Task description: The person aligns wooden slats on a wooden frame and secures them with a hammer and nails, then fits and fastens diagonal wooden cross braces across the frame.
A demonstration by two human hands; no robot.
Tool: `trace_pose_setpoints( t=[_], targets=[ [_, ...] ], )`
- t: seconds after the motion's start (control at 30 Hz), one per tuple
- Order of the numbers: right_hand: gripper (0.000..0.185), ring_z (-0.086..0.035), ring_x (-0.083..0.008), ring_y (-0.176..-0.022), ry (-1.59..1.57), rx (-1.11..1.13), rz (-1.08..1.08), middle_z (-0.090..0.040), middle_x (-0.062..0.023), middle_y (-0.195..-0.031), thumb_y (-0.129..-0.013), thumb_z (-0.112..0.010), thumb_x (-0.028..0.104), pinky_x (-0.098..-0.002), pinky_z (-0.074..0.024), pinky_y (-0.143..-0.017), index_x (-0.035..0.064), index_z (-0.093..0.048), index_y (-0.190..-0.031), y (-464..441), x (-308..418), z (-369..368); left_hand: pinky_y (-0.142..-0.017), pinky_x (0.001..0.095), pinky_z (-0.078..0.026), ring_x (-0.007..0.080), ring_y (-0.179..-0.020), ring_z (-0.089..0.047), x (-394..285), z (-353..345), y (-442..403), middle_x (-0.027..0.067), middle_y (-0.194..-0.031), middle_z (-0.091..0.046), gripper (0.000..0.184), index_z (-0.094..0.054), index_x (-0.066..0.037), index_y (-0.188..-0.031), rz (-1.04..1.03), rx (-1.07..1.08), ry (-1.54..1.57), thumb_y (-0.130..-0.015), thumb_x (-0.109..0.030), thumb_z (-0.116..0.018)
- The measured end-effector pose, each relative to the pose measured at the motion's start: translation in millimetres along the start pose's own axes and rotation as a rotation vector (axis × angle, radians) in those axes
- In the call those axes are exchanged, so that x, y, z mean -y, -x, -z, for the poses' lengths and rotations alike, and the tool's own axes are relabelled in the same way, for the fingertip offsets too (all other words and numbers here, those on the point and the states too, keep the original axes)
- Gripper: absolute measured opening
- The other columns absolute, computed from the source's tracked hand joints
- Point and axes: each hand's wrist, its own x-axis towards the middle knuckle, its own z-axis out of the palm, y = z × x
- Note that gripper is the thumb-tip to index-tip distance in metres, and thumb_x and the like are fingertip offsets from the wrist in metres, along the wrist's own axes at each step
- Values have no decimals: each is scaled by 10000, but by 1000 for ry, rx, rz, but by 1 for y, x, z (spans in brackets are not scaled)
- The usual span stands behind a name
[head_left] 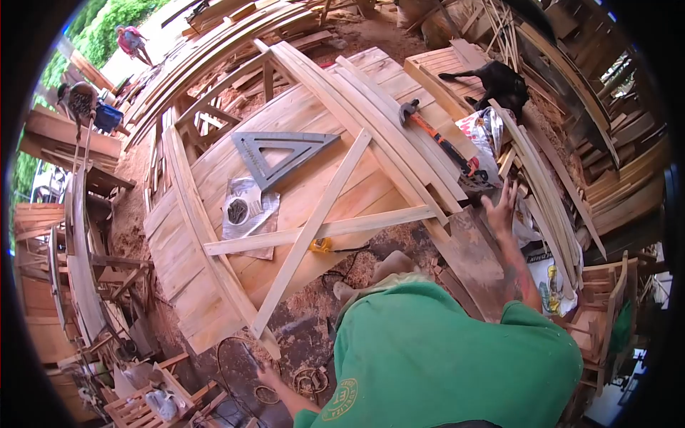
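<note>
My right hand is raised with fingers spread and empty, near the lower end of a black-and-orange hammer lying on boards. At the lower left, my left hand is closed around something slender that I cannot make out. Between my hands, two crossed wooden strips lie over two long rails on a panel of joined boards. A grey triangular square rests on the panel, beside a plastic bag with dark nails. A yellow tool sits by the crossing.
A black dog lies on boards at the upper right. Lumber stacks stand beyond the panel. A cord loops near my left hand. White printed bags lie by my right arm. Two people are far off at the upper left.
</note>
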Motion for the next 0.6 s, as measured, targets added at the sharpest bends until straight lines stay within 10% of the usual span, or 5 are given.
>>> trace_pose_setpoints(
  t=[0.2,0.37,0.6],
  targets=[
    [685,-352,-440,-1368,-3,105,279,-362,-298,-1456,-839,-730,193,-449,-331,-1121,-16,-416,-1411,-69,65,-18,-997,436,-447,390,-1178,-558,-86,35,-44,294,-1272,-579,501,-566,92,-1258,-428,-609,-133,-952,-303,-596],
    [567,-459,-411,-1284,-107,356,377,-486,-267,-1352,-850,-729,280,-439,-366,-1087,-32,-552,-1289,-81,89,-66,-1113,460,-330,377,-1357,-385,-240,-17,36,221,-1441,-435,495,-535,-6,-1345,-1148,-295,-183,-1011,-371,-512],
    [563,-472,-431,-1235,39,449,245,-496,-260,-1320,-883,-662,402,-495,-395,-1030,3,-576,-1271,-64,62,-127,-1201,513,-44,368,-1493,-91,-244,-49,41,175,-1626,-86,779,-186,-142,-1567,-710,162,-612,-985,-659,-146]
  ],
)
